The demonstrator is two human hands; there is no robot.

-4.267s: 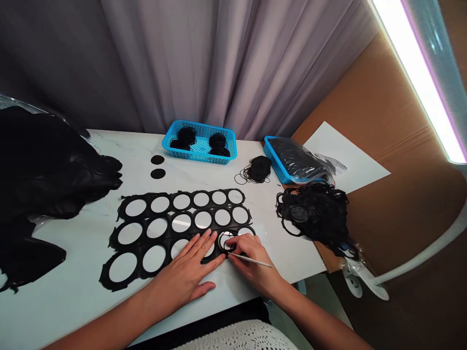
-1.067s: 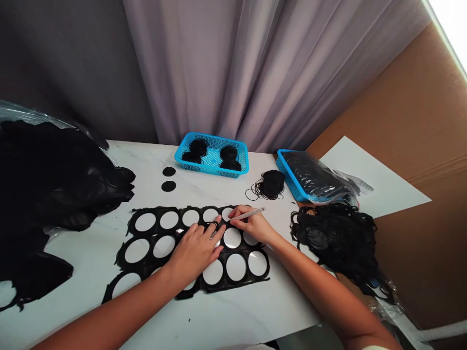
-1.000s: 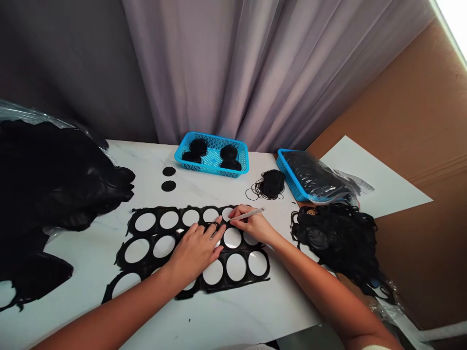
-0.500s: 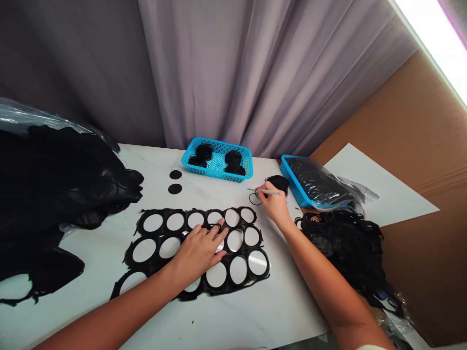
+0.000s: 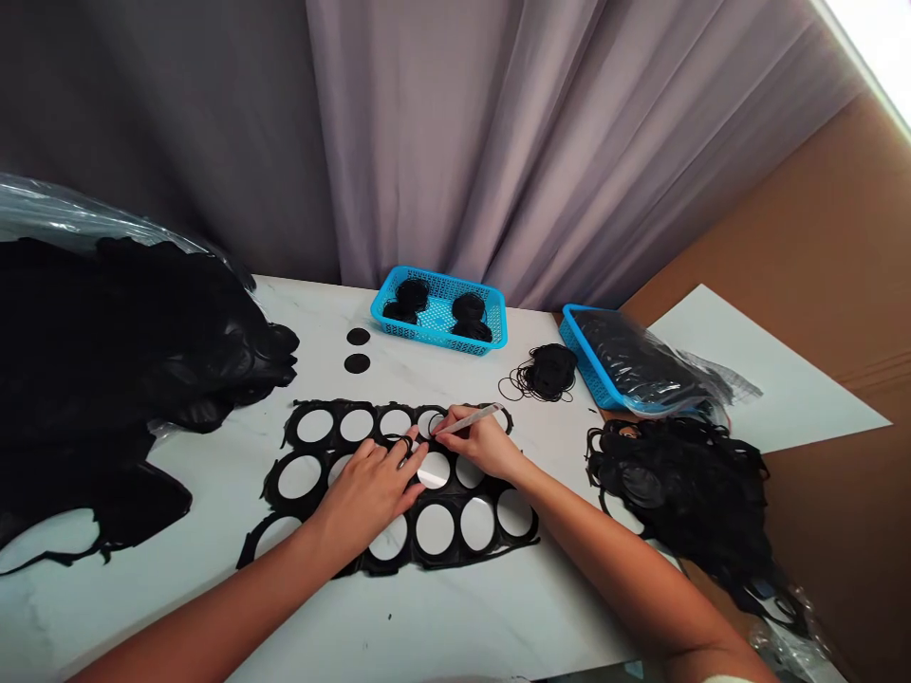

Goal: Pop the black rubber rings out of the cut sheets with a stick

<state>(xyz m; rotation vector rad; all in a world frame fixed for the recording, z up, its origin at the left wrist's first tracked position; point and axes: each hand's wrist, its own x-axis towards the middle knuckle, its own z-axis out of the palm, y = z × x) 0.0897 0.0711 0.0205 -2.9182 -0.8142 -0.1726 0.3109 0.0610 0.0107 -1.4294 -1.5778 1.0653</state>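
Note:
A black sheet with rows of round cut-outs (image 5: 456, 558) lies flat on the white table. Over its middle rests my left hand (image 5: 366, 489), palm down with fingers apart; thin black rings show around its fingertips. Just right of these fingertips, my right hand (image 5: 488, 444) pinches a slim, pale pen-like tool (image 5: 484, 415) at the sheet's far row. A thin black loop (image 5: 433, 424) shows by the tool's tip, which is hidden by the fingers. Farther right lies a tangled pile of thin black rings (image 5: 553, 372).
Two black discs (image 5: 357, 363) lie near a blue basket (image 5: 434, 339) holding bundled black rings. Another blue basket (image 5: 589, 370) carries a plastic-wrapped black stack. Black sheets (image 5: 206, 323) heap at left, black scraps (image 5: 683, 493) at right. A curtain (image 5: 419, 142) hangs behind.
My right hand has moved from the ring pile leftward and nearer, onto the sheet beside my left hand, still with the tool. The whole view has shifted slightly.

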